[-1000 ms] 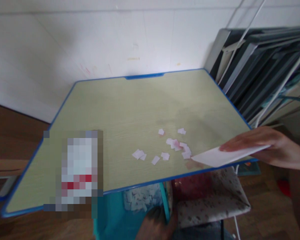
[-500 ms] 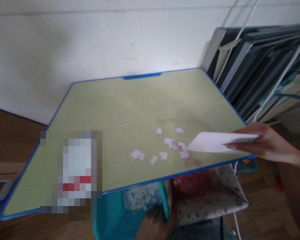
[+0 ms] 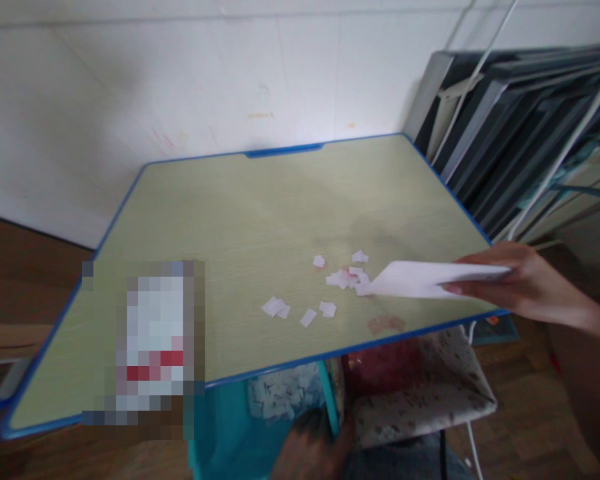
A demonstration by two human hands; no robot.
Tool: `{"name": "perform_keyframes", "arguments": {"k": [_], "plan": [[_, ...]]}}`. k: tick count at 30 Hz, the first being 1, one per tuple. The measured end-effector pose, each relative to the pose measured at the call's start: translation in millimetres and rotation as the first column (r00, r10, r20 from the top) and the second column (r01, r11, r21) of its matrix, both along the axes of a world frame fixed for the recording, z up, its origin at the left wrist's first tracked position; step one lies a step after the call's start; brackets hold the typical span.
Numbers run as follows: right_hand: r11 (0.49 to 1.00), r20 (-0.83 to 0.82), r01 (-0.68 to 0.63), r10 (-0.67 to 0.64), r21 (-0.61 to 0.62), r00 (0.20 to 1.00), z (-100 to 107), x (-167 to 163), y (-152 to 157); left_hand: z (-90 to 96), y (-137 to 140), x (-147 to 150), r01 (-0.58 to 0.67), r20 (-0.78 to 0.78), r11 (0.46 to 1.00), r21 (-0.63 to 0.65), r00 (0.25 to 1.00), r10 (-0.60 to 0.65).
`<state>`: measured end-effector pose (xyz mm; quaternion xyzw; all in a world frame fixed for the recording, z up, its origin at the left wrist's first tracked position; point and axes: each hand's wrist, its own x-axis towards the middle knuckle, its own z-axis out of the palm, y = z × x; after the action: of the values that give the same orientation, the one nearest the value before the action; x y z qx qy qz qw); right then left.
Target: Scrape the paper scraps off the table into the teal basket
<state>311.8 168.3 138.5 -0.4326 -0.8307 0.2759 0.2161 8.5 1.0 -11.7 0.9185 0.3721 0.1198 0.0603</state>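
My right hand (image 3: 520, 280) is closed on a stiff white piece of paper (image 3: 415, 279), held flat and low over the right side of the table (image 3: 230, 207). Its slanted left end meets a loose cluster of small white paper pieces (image 3: 349, 277). More pieces lie scattered nearby, a small overlapping group (image 3: 276, 307) among them. Below the table's front edge, my left hand (image 3: 313, 447) is closed around the rim of a teal plastic basket (image 3: 225, 427), fingers partly in shadow. Many small white paper pieces (image 3: 279, 395) are heaped inside it.
A blurred-out patch (image 3: 155, 320) covers something white and red at the table's left. Beside the basket hangs a patterned cloth (image 3: 420, 413) with a dark red area. Dark flat panels (image 3: 520, 127) lean behind a white metal rod at the right. A white wall (image 3: 205, 80) stands behind.
My right hand has slid the white paper slightly left and away from me, pushing the clustered pieces closer together. My left hand has stayed at the basket rim.
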Motion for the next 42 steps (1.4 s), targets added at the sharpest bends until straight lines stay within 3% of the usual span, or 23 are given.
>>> {"name": "perform_keyframes", "arguments": {"k": [6,10,15,20,25,30,33,36,38,42], "plan": [[0.989,-0.028,-0.039,0.043,0.143,0.999,2,6,-1,-3.2,-3,-1,0.012,-0.041,1.000,-0.017,0.999,-0.013],[0.988,-0.011,-0.134,0.136,0.082,0.991,6,12,-5,-2.3,-4,-1,0.016,-0.039,0.999,-0.031,0.999,-0.018],[0.987,-0.055,-0.042,0.051,0.158,0.997,5,9,-5,-0.1,-1,0,0.034,-0.049,0.999,-0.033,0.998,-0.035],[0.969,-0.055,-0.244,0.242,-0.026,0.969,15,11,-6,-0.1,2,0,0.059,-0.036,0.997,-0.043,0.998,-0.060],[0.986,-0.081,-0.165,0.165,0.007,0.983,14,11,-10,-0.9,1,1,0.046,-0.068,0.998,-0.050,0.996,-0.050],[0.976,-0.046,-0.206,0.203,-0.076,0.978,4,8,-13,-2.1,0,0,0.060,-0.076,0.996,-0.059,0.995,-0.064],[0.979,-0.062,-0.043,0.031,-0.200,0.998,1,11,-6,-2.8,-2,-1,0.059,-0.081,0.996,-0.063,0.995,-0.064],[0.896,-0.087,0.137,-0.191,-0.423,0.978,-6,14,11,-2.7,-1,0,0.050,-0.087,0.997,-0.056,0.995,-0.054],[0.860,-0.096,0.139,-0.212,-0.491,0.972,-13,13,22,-2.2,0,0,0.044,-0.094,0.998,-0.042,0.994,-0.048],[0.839,-0.107,0.060,-0.139,-0.541,0.984,-19,4,24,-0.8,2,1,0.036,-0.092,0.999,-0.023,0.995,-0.038]]}}
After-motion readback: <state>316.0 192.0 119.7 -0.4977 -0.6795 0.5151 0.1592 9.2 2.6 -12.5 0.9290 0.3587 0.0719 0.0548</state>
